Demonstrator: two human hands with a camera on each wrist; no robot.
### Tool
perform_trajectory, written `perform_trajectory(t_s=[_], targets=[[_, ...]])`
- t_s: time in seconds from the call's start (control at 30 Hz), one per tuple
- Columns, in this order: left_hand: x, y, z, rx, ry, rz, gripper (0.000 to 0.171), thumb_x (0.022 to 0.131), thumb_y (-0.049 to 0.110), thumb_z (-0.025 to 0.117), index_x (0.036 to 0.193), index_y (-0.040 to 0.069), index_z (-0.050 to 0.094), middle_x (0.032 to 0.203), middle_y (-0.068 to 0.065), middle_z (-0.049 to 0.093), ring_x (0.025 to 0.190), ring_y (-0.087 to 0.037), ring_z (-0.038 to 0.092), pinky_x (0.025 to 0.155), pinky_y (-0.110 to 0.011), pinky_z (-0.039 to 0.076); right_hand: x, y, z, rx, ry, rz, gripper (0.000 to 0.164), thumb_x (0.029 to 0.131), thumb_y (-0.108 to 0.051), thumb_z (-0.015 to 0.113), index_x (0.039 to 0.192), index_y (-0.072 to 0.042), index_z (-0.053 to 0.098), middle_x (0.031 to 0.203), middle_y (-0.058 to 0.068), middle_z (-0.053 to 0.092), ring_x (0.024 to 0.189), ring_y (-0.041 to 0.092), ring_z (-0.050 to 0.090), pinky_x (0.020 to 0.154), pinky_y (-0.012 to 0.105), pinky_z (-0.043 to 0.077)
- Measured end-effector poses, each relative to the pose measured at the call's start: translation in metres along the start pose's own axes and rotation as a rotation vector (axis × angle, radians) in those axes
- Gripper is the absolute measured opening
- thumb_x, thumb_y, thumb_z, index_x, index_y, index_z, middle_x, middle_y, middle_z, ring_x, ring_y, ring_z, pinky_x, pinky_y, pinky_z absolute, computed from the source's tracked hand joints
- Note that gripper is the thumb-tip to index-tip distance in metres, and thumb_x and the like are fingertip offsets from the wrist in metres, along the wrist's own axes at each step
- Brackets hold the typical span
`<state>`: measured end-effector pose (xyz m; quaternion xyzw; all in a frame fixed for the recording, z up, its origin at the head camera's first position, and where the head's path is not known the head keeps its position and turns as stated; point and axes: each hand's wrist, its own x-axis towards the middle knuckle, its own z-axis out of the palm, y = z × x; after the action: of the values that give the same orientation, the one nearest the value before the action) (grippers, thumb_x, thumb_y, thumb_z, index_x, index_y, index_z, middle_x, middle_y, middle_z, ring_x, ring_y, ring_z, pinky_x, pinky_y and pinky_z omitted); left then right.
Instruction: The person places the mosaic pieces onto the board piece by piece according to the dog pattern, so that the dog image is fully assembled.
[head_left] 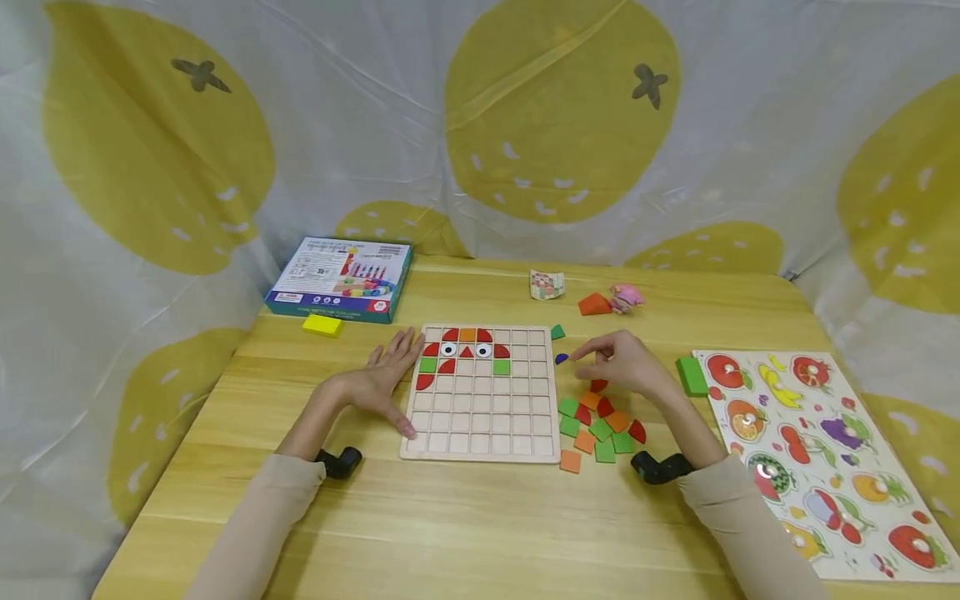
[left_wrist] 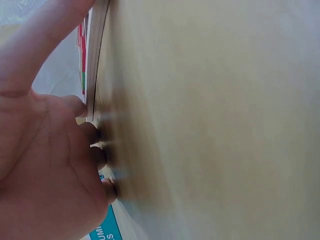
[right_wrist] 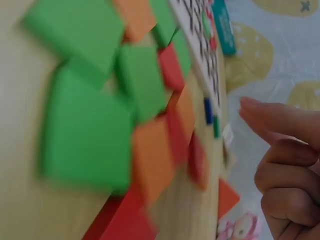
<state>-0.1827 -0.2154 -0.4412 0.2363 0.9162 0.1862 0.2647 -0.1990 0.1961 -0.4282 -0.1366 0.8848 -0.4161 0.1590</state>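
Note:
A wooden grid board [head_left: 480, 417] lies flat on the table. Near its top left, red, orange and green tiles and two round eye pieces [head_left: 483, 351] make a pattern. My left hand [head_left: 378, 375] rests at the board's left side with fingers spread, its thumb on the lower left corner. In the left wrist view, the palm of that left hand [left_wrist: 45, 165] faces the camera. My right hand [head_left: 618, 362] hovers right of the board, index finger pointing toward a small blue half-circle piece [head_left: 562, 358] and apart from it. No piece shows in this right hand [right_wrist: 285, 175].
Several loose green, orange and red tiles [head_left: 602, 428] lie right of the board. Behind them are a green piece [head_left: 557, 332], a picture card [head_left: 547, 285], an orange block [head_left: 595, 304] and a pink figurine [head_left: 626, 297]. A fruit puzzle [head_left: 813, 425] lies far right; a box [head_left: 341, 279] sits back left.

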Motion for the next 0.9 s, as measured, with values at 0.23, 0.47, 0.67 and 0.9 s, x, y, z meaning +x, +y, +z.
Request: perform_trajectory(t_s=[0.23,0.47,0.67,0.9], targets=[[-0.004,-0.003,-0.002,-0.01,0.004,-0.017,0.145,0.058,0.057,0.085,0.154,0.011,-0.013,0.159,-0.017,-0.025,0.148,-0.039,-0.022,0.118,-0.064,-0.008,-0.015,0.028,-0.012,-0.01,-0.064,0.039,0.027,0.078,-0.009,0.079,0.105,-0.008,0.075,0.055,-0.004,0.031,0.051,0.01,0.026,0.048,0.024,0.022],[-0.002,-0.004,-0.001,0.0,0.0,-0.027,0.143,0.059,0.059,0.084,0.154,0.015,-0.013,0.16,-0.014,-0.025,0.148,-0.037,-0.021,0.118,-0.063,-0.007,-0.002,0.033,-0.008,0.01,-0.141,0.041,0.022,0.078,-0.012,0.079,0.099,-0.009,0.076,0.057,-0.004,0.045,0.052,0.009,0.032,0.05,0.021,0.029],[-0.001,-0.003,-0.001,0.0,-0.002,-0.006,0.145,0.058,0.06,0.084,0.154,0.013,-0.013,0.159,-0.016,-0.025,0.148,-0.038,-0.022,0.118,-0.063,-0.008,0.003,0.033,-0.011,0.011,-0.121,0.039,0.027,0.075,-0.013,0.082,0.1,-0.005,0.074,0.056,-0.002,0.039,0.051,0.01,0.03,0.05,0.022,0.027],[0.0,0.0,-0.001,0.002,-0.002,-0.002,0.146,0.057,0.06,0.084,0.154,0.012,-0.014,0.159,-0.016,-0.025,0.148,-0.038,-0.022,0.118,-0.063,-0.008,0.009,0.031,-0.012,0.003,-0.126,0.046,0.024,0.076,-0.014,0.082,0.096,-0.005,0.073,0.059,-0.002,0.043,0.052,0.009,0.034,0.05,0.021,0.028]])
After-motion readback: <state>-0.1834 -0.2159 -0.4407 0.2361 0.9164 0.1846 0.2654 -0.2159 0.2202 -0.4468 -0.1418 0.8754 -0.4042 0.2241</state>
